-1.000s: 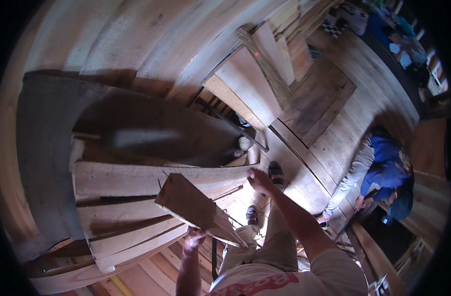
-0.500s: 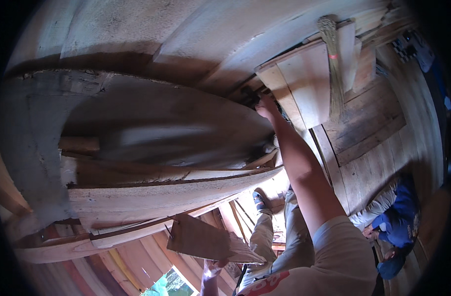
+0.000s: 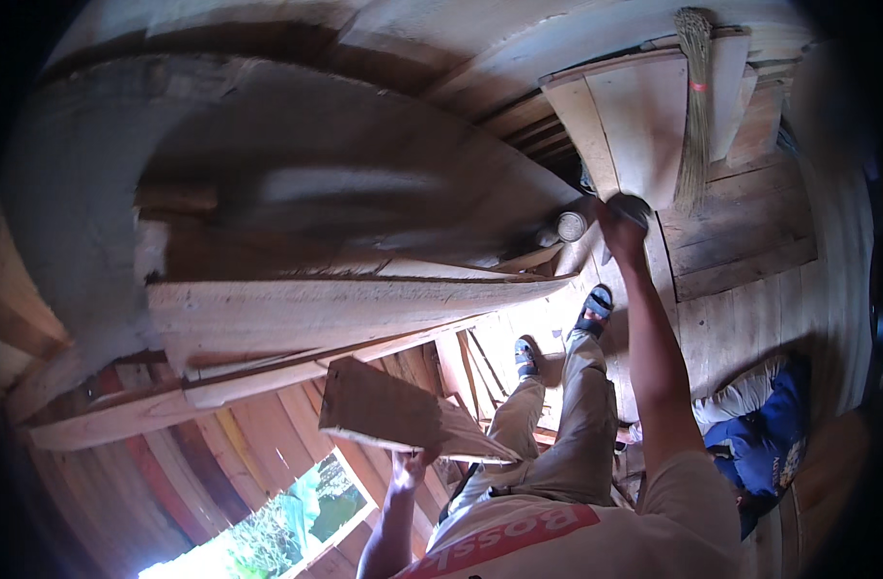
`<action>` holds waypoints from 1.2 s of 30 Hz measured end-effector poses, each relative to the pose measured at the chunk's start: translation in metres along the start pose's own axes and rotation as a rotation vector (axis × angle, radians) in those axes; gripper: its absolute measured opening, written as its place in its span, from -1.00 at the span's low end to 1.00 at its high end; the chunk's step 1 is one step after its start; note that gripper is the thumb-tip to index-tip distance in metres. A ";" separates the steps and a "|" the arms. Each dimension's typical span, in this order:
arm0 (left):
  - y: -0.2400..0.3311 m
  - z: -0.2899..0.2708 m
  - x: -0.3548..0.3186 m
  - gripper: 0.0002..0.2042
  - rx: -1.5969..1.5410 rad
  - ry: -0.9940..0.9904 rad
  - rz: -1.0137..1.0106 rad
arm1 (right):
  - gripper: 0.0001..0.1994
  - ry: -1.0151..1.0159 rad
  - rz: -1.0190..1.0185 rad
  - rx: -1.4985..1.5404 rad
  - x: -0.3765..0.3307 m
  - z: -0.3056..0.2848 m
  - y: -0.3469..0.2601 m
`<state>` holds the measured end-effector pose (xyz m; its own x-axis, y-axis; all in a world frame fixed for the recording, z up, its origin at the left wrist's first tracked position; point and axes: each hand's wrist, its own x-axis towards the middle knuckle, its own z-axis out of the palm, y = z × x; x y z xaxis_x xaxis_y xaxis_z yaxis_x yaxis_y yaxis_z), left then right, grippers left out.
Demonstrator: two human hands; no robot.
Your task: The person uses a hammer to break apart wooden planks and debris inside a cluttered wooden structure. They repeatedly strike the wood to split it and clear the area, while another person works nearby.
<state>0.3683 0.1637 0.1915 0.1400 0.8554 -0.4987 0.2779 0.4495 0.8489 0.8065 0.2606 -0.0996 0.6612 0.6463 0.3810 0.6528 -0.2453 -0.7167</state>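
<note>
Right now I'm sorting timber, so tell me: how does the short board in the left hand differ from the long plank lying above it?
The short board is a stubby, flat panel; the long plank is narrow and runs much farther across the view. The short board is gripped at its lower edge by the left hand and tilts in the air; the long plank lies on stacked timber, untouched. The right hand reaches elsewhere. Both are pale, bare wood.

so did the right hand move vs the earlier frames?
Yes. The right hand has reached forward, away from the plank held in the left hand, out to the leaning boards beside the broom.
</note>
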 end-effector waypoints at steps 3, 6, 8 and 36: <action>0.009 0.011 0.004 -0.19 0.156 -0.003 -0.003 | -0.78 -0.136 0.130 0.066 -0.047 -0.052 -0.007; 0.009 0.007 0.012 -0.33 0.173 -0.139 0.072 | -0.80 -0.156 0.168 0.015 -0.161 -0.032 0.058; 0.002 -0.008 0.014 -0.53 0.107 -0.231 0.102 | -0.72 -0.305 0.092 -0.065 -0.190 -0.052 0.062; 0.040 -0.003 0.115 -0.55 0.208 -0.968 0.039 | -0.88 0.773 0.745 0.346 -0.302 -0.326 -0.410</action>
<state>0.3924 0.2813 0.1686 0.8429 0.2477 -0.4776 0.4050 0.2922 0.8664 0.4596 -0.0700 0.2696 0.9729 -0.2283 -0.0357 -0.0580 -0.0917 -0.9941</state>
